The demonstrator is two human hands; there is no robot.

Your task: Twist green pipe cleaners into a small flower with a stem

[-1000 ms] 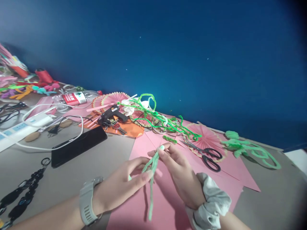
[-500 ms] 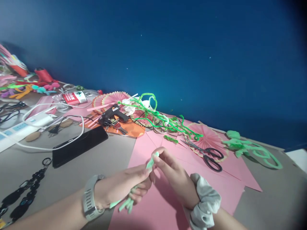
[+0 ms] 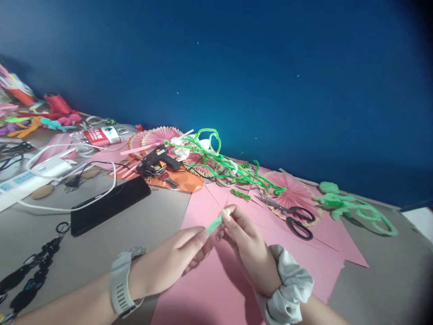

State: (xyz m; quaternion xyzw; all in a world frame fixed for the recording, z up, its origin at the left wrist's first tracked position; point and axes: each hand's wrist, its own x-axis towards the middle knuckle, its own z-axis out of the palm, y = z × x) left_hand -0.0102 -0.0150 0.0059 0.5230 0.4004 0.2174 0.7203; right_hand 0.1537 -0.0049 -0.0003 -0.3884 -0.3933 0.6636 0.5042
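Two hands meet above the pink paper sheets near the front edge of the grey tabletop. The left hand, with a grey watch on its wrist, and the right hand, with a grey cloth scrunchie on its wrist, both pinch one short pale green fuzzy pipe cleaner. The fingertips of each hand are pressed together on it. Its long side runs from the left fingers up and to the right, and its free tip points toward the blue wall at the back edge.

There is one pair of black-handled scissors just right of the hands, lying on a pink folded paper fan. I can count three more pink fans farther back, but the pile hides parts of them. One black glue gun lies on an orange paper sheet. A tangle of bright green pipe cleaners lies over the fans. More pale green pipe cleaners, looped, lie near the right edge.

One flat black phone lies left of the hands with a white cable across it. One white power strip is at the left edge. One clear plastic bottle with a red label lies on its side near the back edge; I cannot tell what is in it. One black chain lies at the front left corner.
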